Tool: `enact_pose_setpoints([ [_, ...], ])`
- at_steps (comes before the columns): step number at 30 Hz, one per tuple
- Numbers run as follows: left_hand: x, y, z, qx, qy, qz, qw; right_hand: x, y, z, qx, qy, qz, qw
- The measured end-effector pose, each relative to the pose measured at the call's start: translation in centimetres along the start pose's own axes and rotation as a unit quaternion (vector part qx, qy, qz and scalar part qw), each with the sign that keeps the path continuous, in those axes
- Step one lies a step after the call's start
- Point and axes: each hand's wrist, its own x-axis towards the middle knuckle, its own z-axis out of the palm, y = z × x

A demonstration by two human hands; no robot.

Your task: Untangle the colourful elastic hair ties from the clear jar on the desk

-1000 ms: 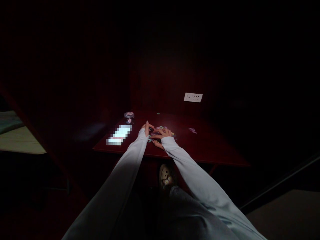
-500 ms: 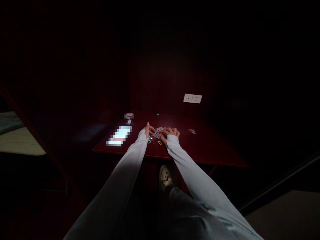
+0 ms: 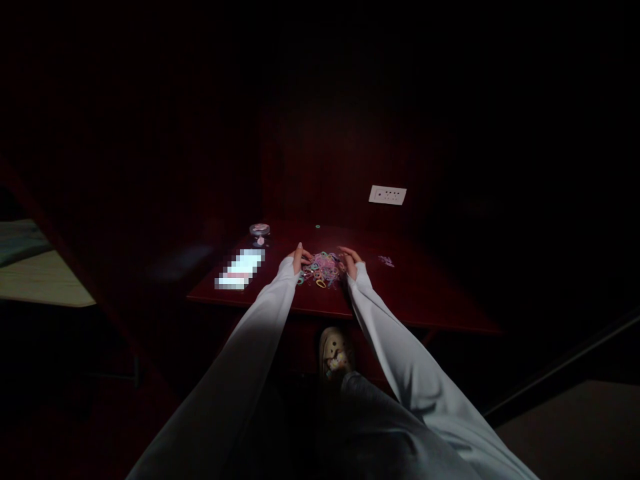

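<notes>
A heap of small colourful elastic hair ties (image 3: 326, 266) lies on the dark red table (image 3: 415, 293), pink, purple, green and yellow among them. At the heap's left edge is my left hand (image 3: 300, 259), its fingers apart and the thumb raised. On the opposite side my right hand (image 3: 351, 260) curves beside the heap, fingers apart with nothing visible in them. A small group of purple hair ties (image 3: 386, 261) sits apart, to the right. One green hair tie (image 3: 318, 227) rests alone near the back of the table.
A round clear container with a pinkish top (image 3: 259, 231) stands at the table's back left. In front of it lies a bright, pixelated rectangle (image 3: 241, 269). A white socket plate (image 3: 387, 195) is on the wall behind. Below the front edge shows a beige clog (image 3: 335, 350).
My right hand has drawn back from over the heap to its right side, uncovering the hair ties. My left hand stays at the left edge. The view has shifted slightly.
</notes>
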Motion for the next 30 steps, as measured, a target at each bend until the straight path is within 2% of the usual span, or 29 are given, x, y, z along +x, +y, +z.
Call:
enact_pose_setpoints([
  [3, 0.1, -0.2, 0.0, 0.004, -0.003, -0.004, 1.0, 1.3, 0.3, -0.7, 0.19, 0.017, 0.105, 0.976],
  [6, 0.1, -0.1, -0.2, 0.024, -0.003, -0.003, 1.0, 2.3, 0.3, -1.7, 0.3, 0.04, 0.189, 0.934],
  [8, 0.0, -0.1, -0.3, 0.036, 0.001, -0.002, 0.999, 2.7, 0.2, -2.2, 0.348, 0.052, 0.199, 0.915],
  [11, 0.1, -0.2, -0.3, 0.05, 0.003, 0.005, 0.999, 3.0, 0.2, -2.6, 0.371, 0.059, 0.203, 0.905],
  [14, 0.2, -0.6, -0.3, 0.065, 0.01, 0.039, 0.997, 3.0, 0.4, -2.5, 0.343, 0.048, 0.217, 0.913],
  [16, 0.2, -0.9, -0.3, 0.075, 0.014, 0.062, 0.995, 2.7, 0.7, -2.1, 0.303, 0.029, 0.198, 0.932],
  [19, 0.2, -1.2, -0.4, 0.087, 0.015, 0.067, 0.994, 1.9, 1.3, -1.4, 0.22, 0.005, 0.122, 0.968],
  [22, 0.2, -1.1, -0.5, 0.103, 0.006, 0.069, 0.992, 1.2, 1.8, -0.9, 0.13, 0.004, 0.047, 0.99],
  [30, 0.0, -0.7, -0.8, 0.24, -0.019, 0.136, 0.961, 1.9, 2.0, -1.1, -0.037, 0.083, -0.003, 0.996],
])
